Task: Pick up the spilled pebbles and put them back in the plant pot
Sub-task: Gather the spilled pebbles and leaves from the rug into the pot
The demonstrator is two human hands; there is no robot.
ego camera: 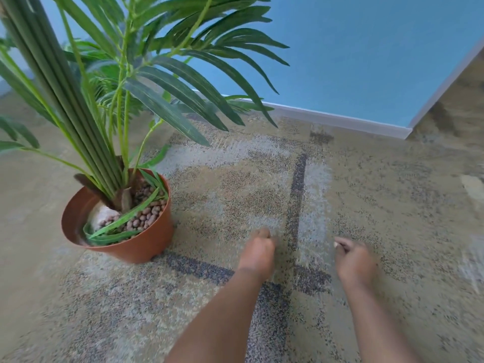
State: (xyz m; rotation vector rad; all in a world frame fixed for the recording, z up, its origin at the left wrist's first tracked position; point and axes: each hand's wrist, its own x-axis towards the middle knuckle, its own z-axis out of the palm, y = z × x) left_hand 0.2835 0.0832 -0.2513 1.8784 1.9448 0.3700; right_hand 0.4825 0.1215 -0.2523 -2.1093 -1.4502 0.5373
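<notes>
A terracotta plant pot [146,239] stands on the carpet at the left, holding a tall green palm-like plant [110,106]. Brown clay pebbles [146,214] lie inside the pot around the stem. My left hand [258,254] hovers low over the carpet to the right of the pot, fingers curled together. My right hand [352,259] is further right, also curled into a loose fist. Both hands are blurred, so whether they hold pebbles is hidden. No loose pebbles show on the carpet.
Patterned beige and grey carpet [288,179] with dark stripes covers the floor. A blue wall [353,53] with a white skirting board [340,119] runs behind. Long leaves overhang the space above the pot.
</notes>
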